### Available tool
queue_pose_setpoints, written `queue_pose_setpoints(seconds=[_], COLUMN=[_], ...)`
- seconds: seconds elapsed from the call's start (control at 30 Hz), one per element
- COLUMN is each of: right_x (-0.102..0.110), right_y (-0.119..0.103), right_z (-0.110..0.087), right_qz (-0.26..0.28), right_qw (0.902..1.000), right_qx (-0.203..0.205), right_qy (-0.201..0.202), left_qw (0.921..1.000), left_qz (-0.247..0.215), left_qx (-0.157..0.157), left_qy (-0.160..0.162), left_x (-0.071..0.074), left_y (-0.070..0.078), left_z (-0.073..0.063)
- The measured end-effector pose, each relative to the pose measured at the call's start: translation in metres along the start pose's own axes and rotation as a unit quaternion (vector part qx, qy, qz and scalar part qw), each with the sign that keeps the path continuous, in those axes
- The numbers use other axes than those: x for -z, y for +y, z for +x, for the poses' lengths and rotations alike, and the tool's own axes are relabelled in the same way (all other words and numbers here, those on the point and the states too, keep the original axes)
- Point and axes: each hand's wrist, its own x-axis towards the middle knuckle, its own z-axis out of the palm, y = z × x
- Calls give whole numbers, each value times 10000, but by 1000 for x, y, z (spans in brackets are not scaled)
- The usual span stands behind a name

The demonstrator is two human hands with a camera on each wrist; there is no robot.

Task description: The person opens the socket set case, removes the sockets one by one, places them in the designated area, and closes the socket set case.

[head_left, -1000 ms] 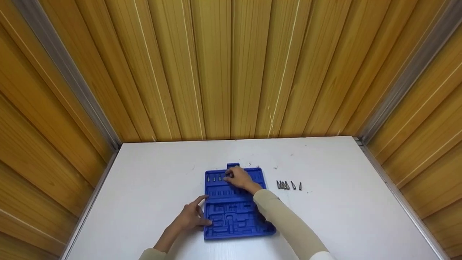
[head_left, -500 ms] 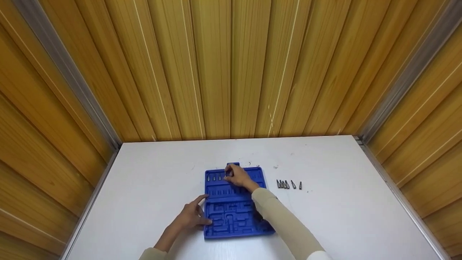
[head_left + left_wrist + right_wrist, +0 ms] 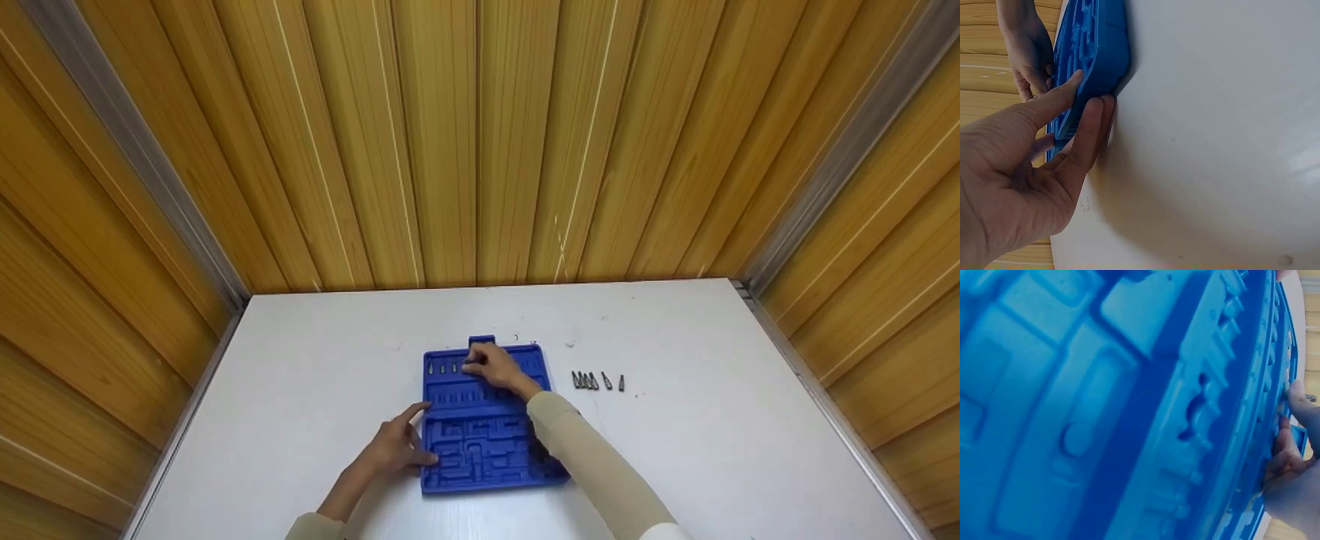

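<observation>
A blue plastic tool case lies unfolded on the white table, with moulded slots across both halves. My left hand grips its left edge; in the left wrist view the thumb presses the rim and the other fingers are against the side wall. Over the top row of slots, my right hand pinches a small metal bit, mostly hidden by the fingers. Three bits sit upright in the slots just left of that hand.
Several loose metal bits lie on the table to the right of the case, two of them a little apart from the group. A latch tab sticks out at the far edge. Wood-patterned panels enclose the back and sides.
My right hand stays at the same slot, its fingers shifting slightly over it. The left hand keeps its hold on the case edge. The head view has shifted a little.
</observation>
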Motion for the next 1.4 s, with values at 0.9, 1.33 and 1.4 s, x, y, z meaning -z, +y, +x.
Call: queue_pose_setpoints(seconds=[0.9, 1.33, 1.4], right_x=[31, 43, 46], right_y=[-24, -24, -24], right_z=[-36, -52, -54], right_qz=[972, 1476, 1484], right_qw=[9908, 9815, 9810], right_qx=[-946, -1214, -1242], right_qy=[-6, -94, -101], left_qw=[9998, 9999, 9999], left_qz=[-84, 26, 26], left_qx=[147, 78, 86], left_qy=[100, 73, 67], left_x=[-2, -1, -1], left_y=[2, 0, 0], left_z=[-3, -1, -1])
